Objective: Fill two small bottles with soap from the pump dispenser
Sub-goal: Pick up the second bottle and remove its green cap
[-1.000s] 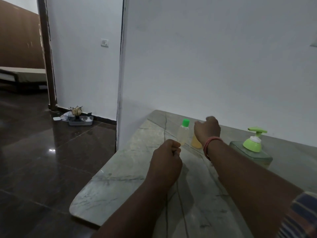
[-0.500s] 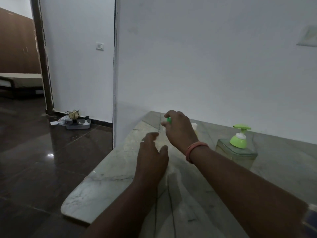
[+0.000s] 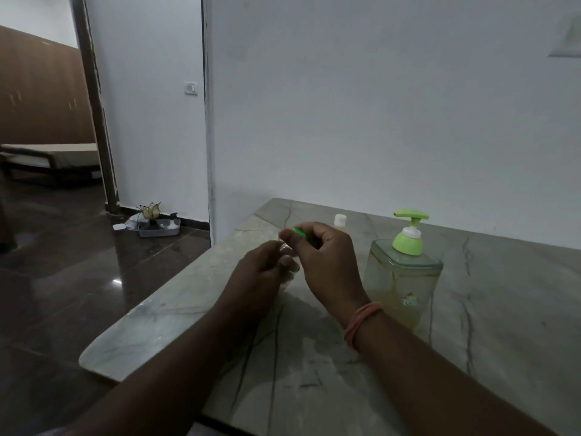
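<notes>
My left hand [image 3: 262, 269] grips a small clear bottle [image 3: 287, 253] above the marble counter [image 3: 314, 372]; my fingers hide most of it. My right hand [image 3: 327, 262] pinches the bottle's green cap [image 3: 299, 231] between fingertips at the bottle's top. A second small bottle with a white cap [image 3: 340, 222] and yellowish contents stands behind my right hand, near the wall. The pump dispenser [image 3: 404, 272], a clear square jar of yellowish soap with a light-green pump head, stands just right of my right hand.
The counter's rounded left edge [image 3: 103, 357] drops to a dark glossy floor. A white wall runs close behind the counter. A grey tray with small items [image 3: 158, 226] sits on the floor by a doorway at the left.
Both hands drew back toward me with the green-capped bottle off the counter. My left hand closed round its body, my right holds the cap. The white-capped bottle is now uncovered.
</notes>
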A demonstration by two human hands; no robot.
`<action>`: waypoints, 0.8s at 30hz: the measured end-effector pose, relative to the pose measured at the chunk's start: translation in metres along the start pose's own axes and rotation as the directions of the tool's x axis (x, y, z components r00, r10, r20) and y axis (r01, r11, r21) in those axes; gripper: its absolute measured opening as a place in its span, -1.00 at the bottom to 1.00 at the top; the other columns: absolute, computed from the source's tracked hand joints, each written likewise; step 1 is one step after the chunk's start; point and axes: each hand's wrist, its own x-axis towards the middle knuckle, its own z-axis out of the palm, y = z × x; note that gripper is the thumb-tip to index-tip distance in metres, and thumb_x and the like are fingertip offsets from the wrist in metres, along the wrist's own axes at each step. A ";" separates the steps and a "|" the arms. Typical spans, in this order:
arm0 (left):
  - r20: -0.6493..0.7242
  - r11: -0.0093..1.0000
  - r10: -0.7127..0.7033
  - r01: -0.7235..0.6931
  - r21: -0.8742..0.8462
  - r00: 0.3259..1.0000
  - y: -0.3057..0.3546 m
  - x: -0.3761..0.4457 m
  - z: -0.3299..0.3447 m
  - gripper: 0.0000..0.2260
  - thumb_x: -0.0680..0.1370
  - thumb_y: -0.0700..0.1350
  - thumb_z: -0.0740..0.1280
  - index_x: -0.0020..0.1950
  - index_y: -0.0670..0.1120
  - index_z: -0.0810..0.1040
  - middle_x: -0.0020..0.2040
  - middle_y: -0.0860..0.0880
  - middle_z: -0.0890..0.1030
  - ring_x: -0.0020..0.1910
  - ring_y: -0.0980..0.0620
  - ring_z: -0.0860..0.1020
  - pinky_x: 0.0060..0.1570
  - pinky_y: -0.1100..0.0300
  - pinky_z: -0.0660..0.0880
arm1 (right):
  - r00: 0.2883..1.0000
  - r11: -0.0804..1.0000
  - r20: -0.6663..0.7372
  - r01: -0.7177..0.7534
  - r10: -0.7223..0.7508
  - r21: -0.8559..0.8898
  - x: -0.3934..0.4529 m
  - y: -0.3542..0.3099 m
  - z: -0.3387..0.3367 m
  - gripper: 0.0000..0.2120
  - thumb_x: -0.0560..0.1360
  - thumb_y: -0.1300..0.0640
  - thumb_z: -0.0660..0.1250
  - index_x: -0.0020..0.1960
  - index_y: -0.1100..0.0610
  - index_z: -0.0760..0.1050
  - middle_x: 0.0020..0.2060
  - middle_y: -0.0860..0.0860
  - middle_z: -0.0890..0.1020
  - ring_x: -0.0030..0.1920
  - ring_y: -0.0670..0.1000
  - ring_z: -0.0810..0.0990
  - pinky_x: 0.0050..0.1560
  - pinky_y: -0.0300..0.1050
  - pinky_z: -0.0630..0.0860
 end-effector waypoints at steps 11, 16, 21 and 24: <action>0.041 0.991 -0.110 0.113 -0.075 0.993 0.008 -0.002 -0.003 -0.74 0.72 -0.12 0.09 0.14 -0.12 0.56 -0.12 -0.14 0.65 -0.21 -0.04 0.59 -0.24 0.14 0.50 | 0.983 0.965 0.104 -0.169 0.150 0.201 -0.001 0.021 -0.002 -0.67 0.58 0.02 0.29 0.32 0.07 0.48 0.06 -0.03 0.65 0.08 -0.07 0.62 0.10 -0.12 0.57; 0.024 0.996 -0.089 0.089 0.003 0.996 0.008 -0.004 0.001 -0.77 0.71 -0.15 0.12 0.11 -0.11 0.58 -0.12 -0.12 0.65 -0.21 -0.01 0.59 -0.26 0.21 0.46 | 0.994 0.976 0.013 -0.107 0.107 0.190 -0.005 0.019 -0.004 -0.79 0.48 0.00 0.43 -0.02 0.14 0.61 -0.23 -0.02 0.66 -0.25 -0.18 0.59 -0.20 -0.27 0.55; 0.032 0.993 -0.118 0.118 0.000 0.992 0.012 -0.006 0.000 -0.76 0.71 -0.13 0.11 0.17 -0.11 0.56 -0.14 -0.12 0.66 -0.22 -0.01 0.59 -0.27 0.19 0.47 | 0.997 0.982 0.050 -0.072 0.064 0.175 -0.004 0.019 -0.009 -0.77 0.57 0.28 0.28 0.14 0.09 0.62 -0.01 -0.06 0.68 -0.01 -0.16 0.62 0.05 -0.23 0.58; 0.053 0.994 -0.109 0.108 0.022 0.993 0.013 -0.004 0.001 -0.76 0.71 -0.12 0.11 0.17 -0.11 0.56 -0.11 -0.11 0.66 -0.21 0.00 0.61 -0.25 0.19 0.48 | 0.989 0.953 0.098 -0.133 0.110 0.272 -0.004 0.015 -0.010 -0.68 0.58 0.27 0.25 0.30 0.08 0.51 0.07 -0.04 0.63 0.07 -0.11 0.60 0.10 -0.19 0.56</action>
